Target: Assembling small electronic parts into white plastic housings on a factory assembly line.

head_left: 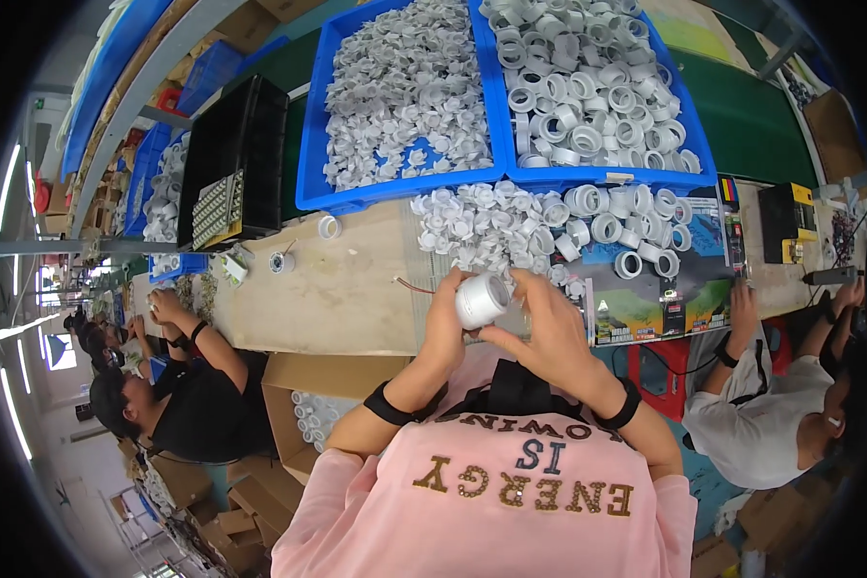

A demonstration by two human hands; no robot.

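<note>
Above the near edge of the table, a white round plastic housing (482,301) sits tilted between my two hands. My left hand (442,318) is closed around its left side. Thin dark and red wires with a small connector (409,284) stick out to the left beside those fingers. On the right, my right hand (552,335) curls about the housing, its thumb at the lower side and its fingers at the upper right rim. Just beyond lie a pile of white petal-shaped plastic parts (477,226) and several loose white rings (607,228).
Two blue trays (405,196) of white parts stand at the back. A black crate (270,144) leans left of them. Single round pieces (329,227) lie on the table. An open cardboard box (299,371) is below left. Co-workers sit on both sides, one in a black shirt (207,414).
</note>
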